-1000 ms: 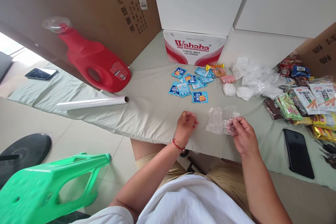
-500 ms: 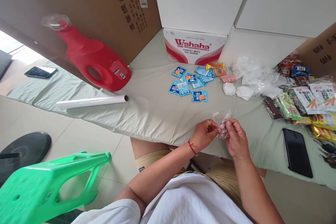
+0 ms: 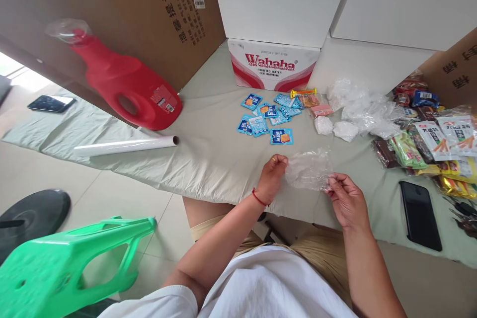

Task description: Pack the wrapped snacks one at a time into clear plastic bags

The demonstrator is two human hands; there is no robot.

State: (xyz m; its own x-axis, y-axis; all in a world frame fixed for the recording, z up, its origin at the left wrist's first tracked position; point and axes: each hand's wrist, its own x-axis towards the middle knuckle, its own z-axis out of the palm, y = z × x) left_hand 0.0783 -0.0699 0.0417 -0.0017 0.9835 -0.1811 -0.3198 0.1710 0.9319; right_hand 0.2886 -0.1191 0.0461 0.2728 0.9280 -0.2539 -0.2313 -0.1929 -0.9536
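Note:
A clear plastic film (image 3: 308, 170), crinkled and see-through, is stretched between my two hands over the front of the cloth-covered table. My left hand (image 3: 271, 175), with a ring and a red wrist string, pinches its left end. At the opposite end, my right hand (image 3: 346, 198) grips it between thumb and fingers. Just beyond the film lie several blue snack packets (image 3: 282, 136). Two white wrapped lumps (image 3: 346, 130) and a heap of crumpled clear plastic (image 3: 363, 109) rest farther back on the right.
Mixed snack packets (image 3: 432, 139) pile up at right, near a black phone (image 3: 421, 216) and keys (image 3: 465, 216). A Wahaha carton (image 3: 274, 64) stands behind. Leftward are a red jug (image 3: 130, 87), a white roll (image 3: 124, 146), another phone (image 3: 51, 104) and a green stool (image 3: 74, 258).
My hands have moved apart, left hand leftward and right hand rightward. The plastic film, bunched up between them before, is now spread out.

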